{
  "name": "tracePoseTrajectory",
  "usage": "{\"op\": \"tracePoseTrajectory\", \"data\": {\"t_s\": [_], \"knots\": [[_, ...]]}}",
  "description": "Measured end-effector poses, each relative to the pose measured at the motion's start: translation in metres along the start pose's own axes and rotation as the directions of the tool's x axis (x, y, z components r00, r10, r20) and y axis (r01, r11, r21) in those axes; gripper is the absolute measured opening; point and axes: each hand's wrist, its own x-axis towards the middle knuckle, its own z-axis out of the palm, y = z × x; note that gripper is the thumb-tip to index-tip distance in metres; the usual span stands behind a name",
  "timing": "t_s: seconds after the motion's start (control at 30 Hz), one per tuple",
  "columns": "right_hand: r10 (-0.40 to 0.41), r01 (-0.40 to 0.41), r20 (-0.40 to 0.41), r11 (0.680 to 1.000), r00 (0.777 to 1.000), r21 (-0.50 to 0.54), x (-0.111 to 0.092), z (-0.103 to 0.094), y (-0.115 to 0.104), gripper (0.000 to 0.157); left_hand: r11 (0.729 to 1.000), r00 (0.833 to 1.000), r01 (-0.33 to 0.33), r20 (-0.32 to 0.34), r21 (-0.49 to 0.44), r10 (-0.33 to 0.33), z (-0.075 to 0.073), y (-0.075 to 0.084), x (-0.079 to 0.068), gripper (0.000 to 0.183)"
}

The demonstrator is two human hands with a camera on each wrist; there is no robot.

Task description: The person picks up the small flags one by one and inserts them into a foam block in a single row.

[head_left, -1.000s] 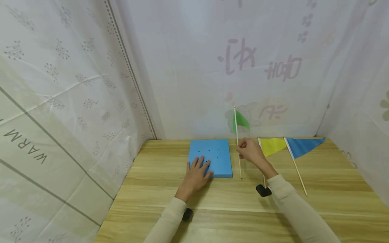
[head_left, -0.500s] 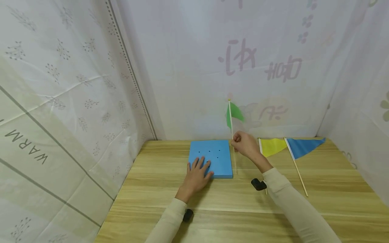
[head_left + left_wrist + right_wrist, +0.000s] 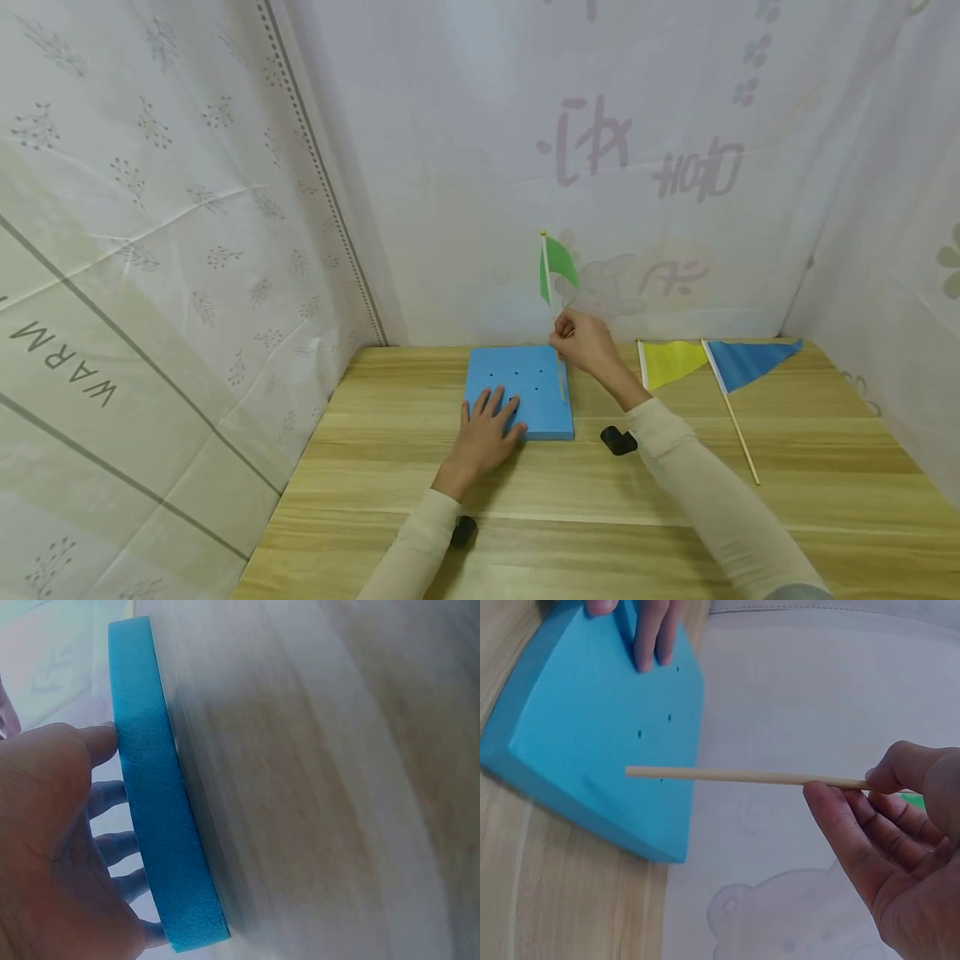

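From my distant post, I have the right hand [image 3: 588, 342] pinching the green flag [image 3: 559, 262] by its stick [image 3: 727, 776], its lower end above the blue block [image 3: 543, 412]. The left hand [image 3: 482, 435] touches the block's top, fingers spread. I judge it early: the visible holes [image 3: 516, 373] carry no flag, while the yellow flag [image 3: 670, 362] and blue flag [image 3: 746, 361] lie on the table [image 3: 540, 525]

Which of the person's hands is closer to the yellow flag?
Right. The right hand pinches the stick of the green flag, left of the yellow flag. The left hand is farther left, on the blue block.
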Motion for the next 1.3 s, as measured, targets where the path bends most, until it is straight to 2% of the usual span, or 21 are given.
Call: {"op": "tracePoseTrajectory", "data": {"t_s": [0.33, 0.97, 1.3], "knots": [[-0.03, 0.03, -0.008, 0.999, 1.0, 0.032, 0.01, 0.017, -0.008, 0.009, 1.0, 1.0, 0.001, 0.022, -0.01, -0.001, 0.001, -0.001, 0.0, 0.059], [-0.099, 0.097, -0.044, 0.995, 0.994, -0.029, 0.029, 0.038, -0.029, 0.004, 1.0, 1.0, -0.005, 0.02, 0.014, 0.005, 0.004, -0.004, 0.003, 0.059], [-0.087, 0.087, -0.023, 0.996, 0.996, -0.019, 0.038, 0.051, -0.035, 0.004, 1.0, 0.999, -0.001, 0.036, 0.006, 0.001, 0.002, -0.004, 0.002, 0.059]]}}
